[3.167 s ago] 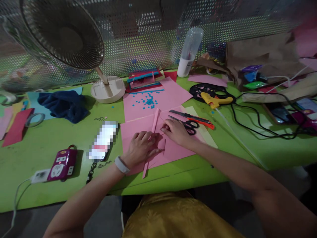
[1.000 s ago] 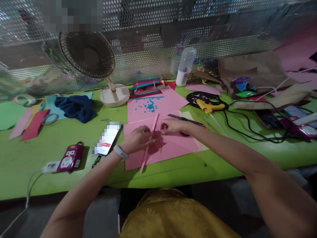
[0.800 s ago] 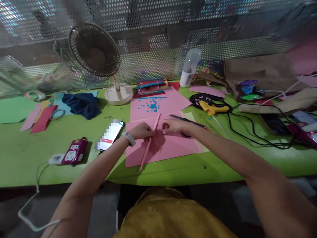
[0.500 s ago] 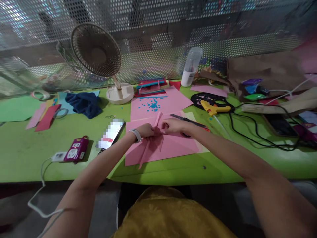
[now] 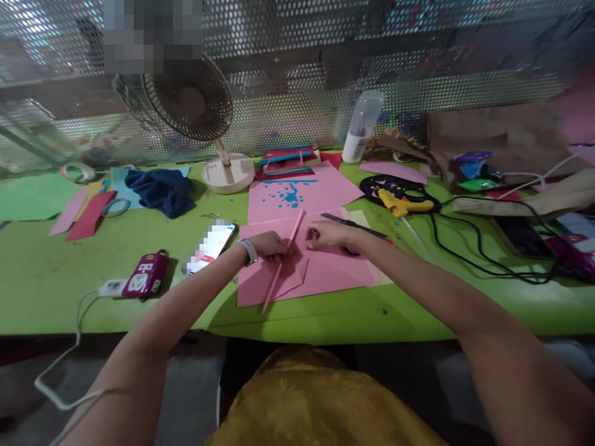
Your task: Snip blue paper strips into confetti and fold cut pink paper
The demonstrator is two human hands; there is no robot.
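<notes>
My left hand [image 5: 272,245], with a watch on the wrist, is closed on a folded piece of pink paper [image 5: 292,272]. A narrow folded strip of the piece stands up along its edge, slanting from the upper right to the lower left. Just right of the fold, my right hand [image 5: 325,235] is curled with thumb and forefinger close together. Whatever lies between those fingertips is too small to make out. Both hands are over a larger pink sheet [image 5: 346,275]. Partly hidden by my right hand and forearm lie dark-bladed scissors [image 5: 341,220].
A phone [image 5: 211,246] and a purple power strip [image 5: 147,274] lie to the left. Behind are blue paper bits [image 5: 291,196], a fan [image 5: 227,173] and a white bottle-shaped device [image 5: 357,139]. A yellow glue gun [image 5: 400,204] with a black cord lies on the right.
My left hand has moved slightly left, away from my right hand. More of the pink piece's angled flap shows beneath the hands. The camera view has shifted a little.
</notes>
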